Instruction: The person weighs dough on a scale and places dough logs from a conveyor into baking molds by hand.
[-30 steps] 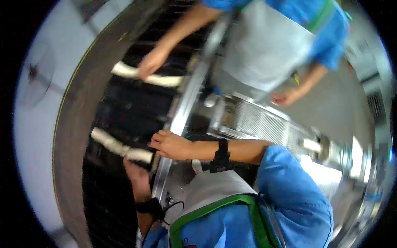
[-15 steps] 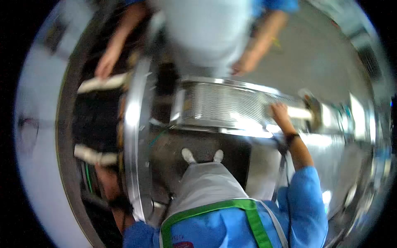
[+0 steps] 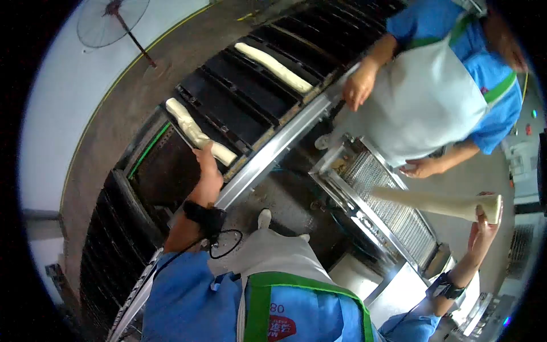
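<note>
Right hand (image 3: 483,229) has lifted off mesh conveyor (image 3: 411,232), outstretched, closed around dough strip (image 3: 441,204) end | left hand (image 3: 209,174) extended forward, touching second dough strip (image 3: 189,126), grip unclear

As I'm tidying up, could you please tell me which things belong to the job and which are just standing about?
Apparently part of the job: held pale strip, in the right hand; second pale strip, at the left hand; black trays; metal mesh belt.

Apparently just standing about: fan; dark item, lower left, unclear.
</note>
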Motion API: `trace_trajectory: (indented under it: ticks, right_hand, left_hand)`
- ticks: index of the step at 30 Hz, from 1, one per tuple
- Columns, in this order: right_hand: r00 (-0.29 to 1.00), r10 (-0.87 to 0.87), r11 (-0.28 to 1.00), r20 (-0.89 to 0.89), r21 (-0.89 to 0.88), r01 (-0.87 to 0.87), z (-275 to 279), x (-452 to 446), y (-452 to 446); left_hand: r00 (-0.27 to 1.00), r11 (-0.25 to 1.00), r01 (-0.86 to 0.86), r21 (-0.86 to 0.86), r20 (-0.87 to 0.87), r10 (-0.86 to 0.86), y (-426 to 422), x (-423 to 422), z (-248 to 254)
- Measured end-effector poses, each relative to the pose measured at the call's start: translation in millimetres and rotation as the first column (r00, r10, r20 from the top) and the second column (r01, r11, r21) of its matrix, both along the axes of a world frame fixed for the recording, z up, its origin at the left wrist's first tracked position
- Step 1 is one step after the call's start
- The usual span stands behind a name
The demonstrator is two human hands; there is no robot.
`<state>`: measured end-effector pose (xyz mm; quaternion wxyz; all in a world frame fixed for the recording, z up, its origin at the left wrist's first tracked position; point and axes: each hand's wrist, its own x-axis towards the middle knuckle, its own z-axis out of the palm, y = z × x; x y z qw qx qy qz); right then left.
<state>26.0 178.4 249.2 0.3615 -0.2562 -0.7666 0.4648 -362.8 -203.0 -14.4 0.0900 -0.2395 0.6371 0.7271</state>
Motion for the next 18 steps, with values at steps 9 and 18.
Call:
trace_trajectory:
  ticks: [9, 18]
  right_hand:
    - [0.959, 0.118, 0.950, -0.256, -0.253, -0.185, -76, -277, -121]
    - [0.797, 0.393, 0.688, 0.458, 0.429, -0.586, -227, -363, -186]
  left_hand:
    - [0.999, 0.999, 0.015, 0.031, 0.032, -0.016, 4, 1, 6]
    - [0.999, 0.999, 0.043, 0.025, -0.029, -0.042, 0, -1, 8]
